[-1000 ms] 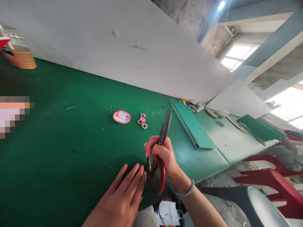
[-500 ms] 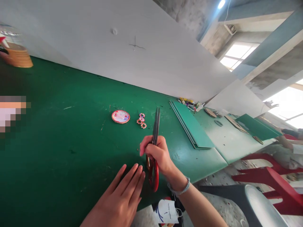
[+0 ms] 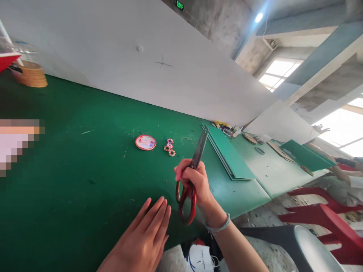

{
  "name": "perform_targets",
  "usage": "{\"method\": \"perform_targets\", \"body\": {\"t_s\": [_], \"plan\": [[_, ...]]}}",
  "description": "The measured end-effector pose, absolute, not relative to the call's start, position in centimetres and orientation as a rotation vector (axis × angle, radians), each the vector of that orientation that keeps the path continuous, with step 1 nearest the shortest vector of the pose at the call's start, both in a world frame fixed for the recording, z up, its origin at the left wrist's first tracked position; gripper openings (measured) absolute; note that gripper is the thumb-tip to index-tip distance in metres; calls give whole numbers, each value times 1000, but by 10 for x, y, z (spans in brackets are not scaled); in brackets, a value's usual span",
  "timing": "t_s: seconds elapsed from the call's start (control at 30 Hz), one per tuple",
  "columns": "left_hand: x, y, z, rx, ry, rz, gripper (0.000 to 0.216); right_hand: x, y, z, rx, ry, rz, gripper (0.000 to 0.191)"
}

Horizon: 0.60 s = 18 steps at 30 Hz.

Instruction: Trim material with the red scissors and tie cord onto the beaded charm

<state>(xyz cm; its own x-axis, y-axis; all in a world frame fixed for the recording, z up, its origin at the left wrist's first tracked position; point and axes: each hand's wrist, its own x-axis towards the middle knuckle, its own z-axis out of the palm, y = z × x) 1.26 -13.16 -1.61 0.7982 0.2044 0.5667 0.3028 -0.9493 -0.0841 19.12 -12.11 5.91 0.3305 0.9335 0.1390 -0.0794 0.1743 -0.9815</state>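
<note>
My right hand (image 3: 195, 179) is closed around a pair of red-handled scissors (image 3: 200, 149), gripped near the pivot with the handle loops hanging below. The blades are together and point up and away to the right. My left hand (image 3: 146, 230) lies flat on the green tabletop (image 3: 93, 207), fingers stretched out, holding nothing. Beyond both hands lies a round decorated disc (image 3: 145, 142) with a red rim and a pink and purple face. Just right of it sits a small cluster of flower-like rings (image 3: 169, 147) in pink and orange.
Stacked green boards (image 3: 231, 155) lie to the right, with loose tools (image 3: 225, 128) behind them. A white panel (image 3: 113, 49) stands along the back. A woven-based jar (image 3: 34, 73) is at far left. Red stools (image 3: 331, 226) and a grey seat (image 3: 317, 251) stand at right, near another person (image 3: 343, 185).
My right hand has shifted slightly right, and the scissors have turned so the blades lean right and the loops show more broadly. My left hand stays flat. The view has moved slightly.
</note>
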Motion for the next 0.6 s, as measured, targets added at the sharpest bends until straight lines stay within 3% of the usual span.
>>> {"method": "perform_targets", "body": {"t_s": [0.6], "plan": [[4,-128,-18,-2785,-277,-748,31,179,-114,46,-1083,-895,993,18]]}}
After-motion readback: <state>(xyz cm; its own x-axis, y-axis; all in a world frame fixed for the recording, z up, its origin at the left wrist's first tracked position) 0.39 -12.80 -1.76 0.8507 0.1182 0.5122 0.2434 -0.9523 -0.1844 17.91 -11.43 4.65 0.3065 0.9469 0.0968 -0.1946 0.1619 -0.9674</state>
